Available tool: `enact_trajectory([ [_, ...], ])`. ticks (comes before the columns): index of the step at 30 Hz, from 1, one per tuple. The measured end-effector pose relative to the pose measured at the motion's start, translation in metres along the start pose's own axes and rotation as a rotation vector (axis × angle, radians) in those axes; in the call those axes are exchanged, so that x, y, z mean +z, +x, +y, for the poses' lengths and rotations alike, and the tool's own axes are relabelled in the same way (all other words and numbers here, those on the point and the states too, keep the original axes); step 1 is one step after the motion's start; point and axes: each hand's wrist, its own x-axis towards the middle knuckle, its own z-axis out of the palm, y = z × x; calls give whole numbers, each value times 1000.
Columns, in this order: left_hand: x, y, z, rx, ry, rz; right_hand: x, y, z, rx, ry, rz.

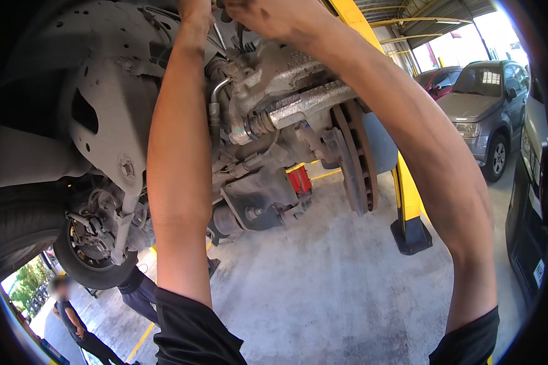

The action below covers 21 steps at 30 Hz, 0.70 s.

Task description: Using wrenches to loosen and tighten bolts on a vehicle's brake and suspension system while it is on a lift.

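Both my arms reach up to the underside of a raised vehicle. My left hand (195, 8) is at the top edge, cut off by the frame, so its fingers are mostly hidden. Close beside it, my right hand (257, 13) bends inward over the suspension parts, its fingers also largely out of sight. Between the hands a thin metal rod (219, 38) slants down; whether either hand grips it I cannot tell. Below them are a grey cast-metal housing (274, 79), a curved metal pipe (219, 89), a silvery cylindrical part (313, 103) and a rusty brake disc (356, 158).
A perforated metal frame (112, 115) and a wheel (91, 255) are at left. A yellow lift post (410, 194) stands behind my right arm. Parked at right are a grey car (487, 109) and a dark vehicle (530, 207). One person (73, 319) stands at lower left; another's dark-trousered legs (140, 295) show nearby.
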Motion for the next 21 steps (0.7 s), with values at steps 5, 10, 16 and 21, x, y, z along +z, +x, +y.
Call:
enact_trajectory([
  [5, -5, 6, 1, 40, -31, -3, 5, -10, -3, -324, -319, -167],
  [10, -6, 18, 0, 78, -77, -36, -5, -15, -11, -8, -1, -27],
  [16, -5, 30, -7, 122, -123, -79, -18, -10, 5, -65, 52, 29],
  [21, -15, 23, -4, 131, -243, -183, -36, -3, -51, 623, 321, -170],
])
